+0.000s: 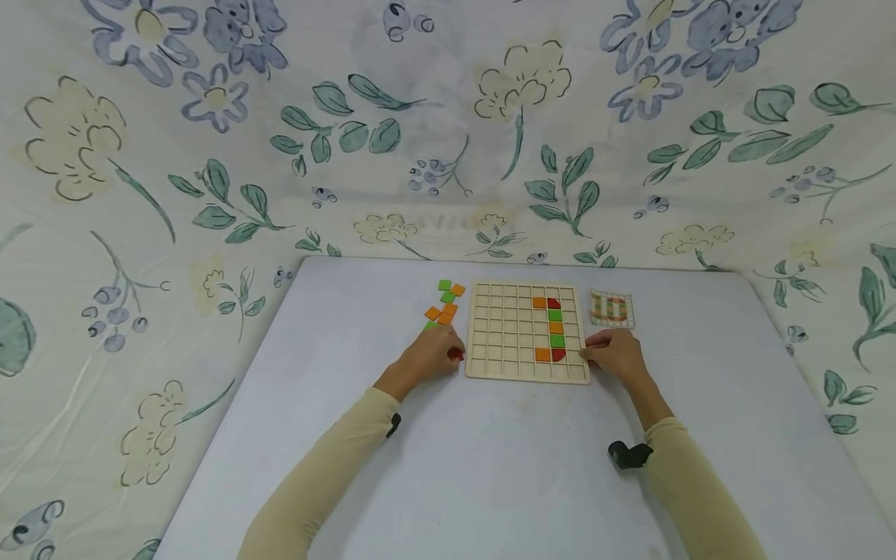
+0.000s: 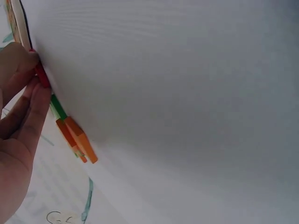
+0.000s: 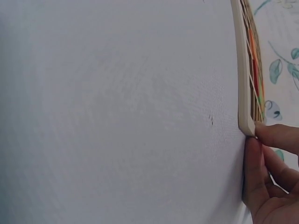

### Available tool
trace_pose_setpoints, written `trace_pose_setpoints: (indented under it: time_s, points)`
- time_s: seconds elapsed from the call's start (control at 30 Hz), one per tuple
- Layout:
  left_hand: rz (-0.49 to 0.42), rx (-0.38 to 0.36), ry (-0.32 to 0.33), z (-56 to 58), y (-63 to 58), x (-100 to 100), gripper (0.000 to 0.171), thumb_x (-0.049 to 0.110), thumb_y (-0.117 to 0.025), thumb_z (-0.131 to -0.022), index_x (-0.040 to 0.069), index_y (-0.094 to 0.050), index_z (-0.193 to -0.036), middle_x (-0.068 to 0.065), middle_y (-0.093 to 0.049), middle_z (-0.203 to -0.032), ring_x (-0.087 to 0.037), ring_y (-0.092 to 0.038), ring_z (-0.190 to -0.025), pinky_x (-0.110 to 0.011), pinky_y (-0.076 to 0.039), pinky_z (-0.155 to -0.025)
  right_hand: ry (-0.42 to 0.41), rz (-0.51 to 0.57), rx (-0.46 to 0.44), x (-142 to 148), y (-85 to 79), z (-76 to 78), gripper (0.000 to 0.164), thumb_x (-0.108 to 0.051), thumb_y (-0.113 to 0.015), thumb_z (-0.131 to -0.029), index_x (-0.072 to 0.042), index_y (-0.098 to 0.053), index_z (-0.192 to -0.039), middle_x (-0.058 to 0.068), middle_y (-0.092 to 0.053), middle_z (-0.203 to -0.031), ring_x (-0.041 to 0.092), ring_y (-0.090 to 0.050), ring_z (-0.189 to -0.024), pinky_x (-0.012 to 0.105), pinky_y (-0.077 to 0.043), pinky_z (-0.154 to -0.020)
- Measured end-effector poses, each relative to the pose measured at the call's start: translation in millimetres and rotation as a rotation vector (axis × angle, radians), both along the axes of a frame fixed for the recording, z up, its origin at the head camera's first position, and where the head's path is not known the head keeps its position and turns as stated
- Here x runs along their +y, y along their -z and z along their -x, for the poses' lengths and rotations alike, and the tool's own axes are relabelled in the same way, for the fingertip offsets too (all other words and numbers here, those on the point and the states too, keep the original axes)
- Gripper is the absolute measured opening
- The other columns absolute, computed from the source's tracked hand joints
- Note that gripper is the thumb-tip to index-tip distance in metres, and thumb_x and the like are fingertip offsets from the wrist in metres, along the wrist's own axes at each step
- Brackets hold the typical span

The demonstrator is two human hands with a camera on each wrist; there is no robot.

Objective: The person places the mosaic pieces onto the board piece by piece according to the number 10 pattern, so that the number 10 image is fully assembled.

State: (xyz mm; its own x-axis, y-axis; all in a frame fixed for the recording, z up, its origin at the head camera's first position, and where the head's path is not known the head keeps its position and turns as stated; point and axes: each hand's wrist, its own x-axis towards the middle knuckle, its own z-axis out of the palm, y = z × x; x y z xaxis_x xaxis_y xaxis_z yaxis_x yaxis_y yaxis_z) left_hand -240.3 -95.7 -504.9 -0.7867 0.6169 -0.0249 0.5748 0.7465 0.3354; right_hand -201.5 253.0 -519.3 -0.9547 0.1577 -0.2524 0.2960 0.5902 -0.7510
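Note:
A wooden grid board (image 1: 493, 334) lies on the table with orange, green and red tiles set in its right-hand part. Those tiles include square ones in a column, with a rounded red tile (image 1: 554, 303) at the top and another at the bottom. My left hand (image 1: 432, 356) is just left of the board and pinches a red tile (image 2: 42, 74) between thumb and fingers. On the other side, my right hand (image 1: 617, 355) grips the board's edge near its front right corner, thumb on top and fingers against the side in the right wrist view.
Several loose green and orange tiles (image 1: 448, 309) lie left of the board, beyond my left hand. A small patterned card (image 1: 612, 309) lies to the right, behind my right hand. Floral cloth (image 1: 448, 140) hangs behind the white table (image 1: 490, 467).

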Motion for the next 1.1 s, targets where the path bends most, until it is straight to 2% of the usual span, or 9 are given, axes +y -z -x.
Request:
trace_pose_setpoints:
  time_s: [0.2, 0.37, 0.57, 0.7, 0.87, 0.93, 1.1]
  points:
    - [-0.005, 0.041, 0.028, 2.7, 3.5, -2, 0.018, 0.005, -0.074, -0.079, 0.006, -0.076, -0.097, -0.002, -0.063, -0.090, -0.013, -0.052, -0.080, -0.024, -0.047, -0.071, 0.002, -0.004, -0.008, 0, -1.6, 0.5, 0.029, -0.015, -0.074, -0.084, 0.005, -0.068, -0.103, 0.012, -0.071, -0.085, 0.015, -0.065, -0.068, 0.026, -0.052, -0.061]
    - [-0.039, 0.034, 0.041, 4.8, 4.1, -1, 0.017, 0.005, -0.074, -0.078, 0.006, -0.076, -0.095, -0.001, -0.065, -0.090, -0.014, -0.053, -0.080, -0.025, -0.047, -0.072, 0.008, 0.009, -0.009, 1, -2.2, 0.7, 0.030, -0.015, -0.074, -0.084, 0.005, -0.068, -0.105, 0.013, -0.071, -0.087, 0.016, -0.065, -0.069, 0.025, -0.053, -0.062]
    - [-0.021, 0.037, 0.095, 6.1, -0.5, 2, 0.012, 0.004, -0.073, -0.078, 0.006, -0.074, -0.090, -0.001, -0.063, -0.086, -0.014, -0.051, -0.079, -0.025, -0.045, -0.069, 0.008, 0.023, -0.011, 0, -0.9, 1.4, 0.030, -0.015, -0.073, -0.085, 0.006, -0.068, -0.105, 0.014, -0.071, -0.087, 0.014, -0.065, -0.068, 0.026, -0.054, -0.062]
    - [-0.022, 0.055, 0.099, 6.0, -7.0, 5, 0.010, 0.004, -0.074, -0.078, 0.006, -0.073, -0.088, -0.002, -0.063, -0.086, -0.015, -0.052, -0.080, -0.025, -0.046, -0.070, 0.010, 0.018, -0.014, 0, -1.1, 1.1, 0.030, -0.015, -0.073, -0.085, 0.005, -0.068, -0.106, 0.013, -0.071, -0.088, 0.014, -0.065, -0.069, 0.026, -0.054, -0.063]
    - [-0.079, 0.048, 0.113, 6.4, -15.7, 18, 0.016, 0.008, -0.076, -0.080, 0.004, -0.075, -0.095, -0.005, -0.068, -0.096, -0.017, -0.058, -0.087, -0.027, -0.050, -0.078, 0.009, 0.014, -0.012, 1, -1.0, 1.1, 0.030, -0.015, -0.073, -0.084, 0.005, -0.068, -0.106, 0.013, -0.071, -0.088, 0.015, -0.065, -0.070, 0.026, -0.054, -0.063]
    - [-0.092, 0.049, 0.143, 6.6, -17.7, 26, 0.017, 0.008, -0.076, -0.080, 0.004, -0.075, -0.096, -0.005, -0.069, -0.097, -0.018, -0.059, -0.089, -0.028, -0.050, -0.080, 0.010, 0.015, -0.012, 1, -0.2, 1.7, 0.030, -0.015, -0.074, -0.084, 0.005, -0.068, -0.106, 0.014, -0.070, -0.089, 0.016, -0.065, -0.070, 0.026, -0.053, -0.063]
    - [-0.078, 0.051, 0.196, 6.6, -17.4, 50, 0.016, 0.011, -0.076, -0.082, 0.005, -0.075, -0.097, -0.005, -0.070, -0.096, -0.018, -0.059, -0.088, -0.029, -0.049, -0.082, 0.012, 0.029, -0.017, 1, 2.0, 3.2, 0.030, -0.015, -0.074, -0.084, 0.005, -0.068, -0.105, 0.014, -0.070, -0.089, 0.016, -0.064, -0.070, 0.025, -0.053, -0.062]
